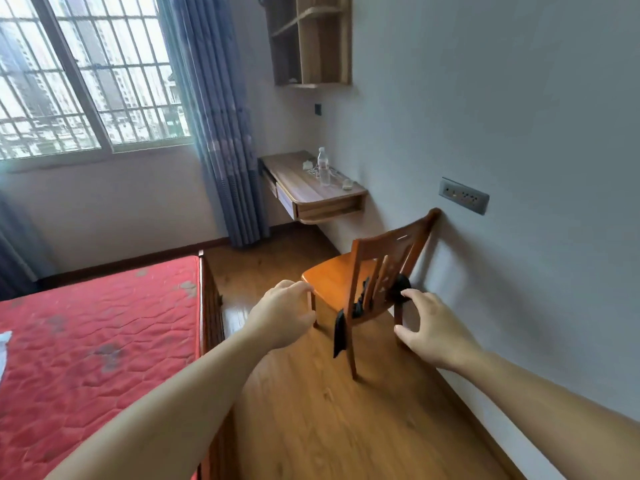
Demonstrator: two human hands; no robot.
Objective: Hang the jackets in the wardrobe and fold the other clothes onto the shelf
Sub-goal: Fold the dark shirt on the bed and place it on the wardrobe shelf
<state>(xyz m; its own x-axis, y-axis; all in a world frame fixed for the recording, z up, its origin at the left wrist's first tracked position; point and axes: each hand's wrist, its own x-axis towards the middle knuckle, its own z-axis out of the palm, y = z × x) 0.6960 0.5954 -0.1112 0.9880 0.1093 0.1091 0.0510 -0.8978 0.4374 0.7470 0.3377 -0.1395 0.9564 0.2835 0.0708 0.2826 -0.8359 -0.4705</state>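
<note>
Fingers first: the right hand [434,330] has its fingers spread wide, thumb down low, fingertips [410,295] right at the black garment [360,306] but I can't tell if they're actually touching it yet. Nothing gripped. The left hand [284,315] is loosely curled, fingers bent downward, holding nothing, hovering just beside the front corner of the chair seat.

The black garment is bunched on the back part of the wooden chair [377,268], poking through the back slats, with one end dangling down past the seat edge next to a rear leg. Too crumpled to say what kind of clothing it is.

Room-wise: the chair sits with its backrest top leaning on the grey wall [519,98], so the right side is tight. To the left there's a strip of bare wood floor [311,427] between the chair and the bed frame with the red mattress [97,341]. Past the chair the floor stays open up to a floating desk [311,188] fixed to the wall, with a clear water bottle [323,167] on it. Its label is too small to read. Wall socket strip [464,196] above the chair, curtain [221,133] and barred window [86,74] beyond. No readable writing anywhere.
</note>
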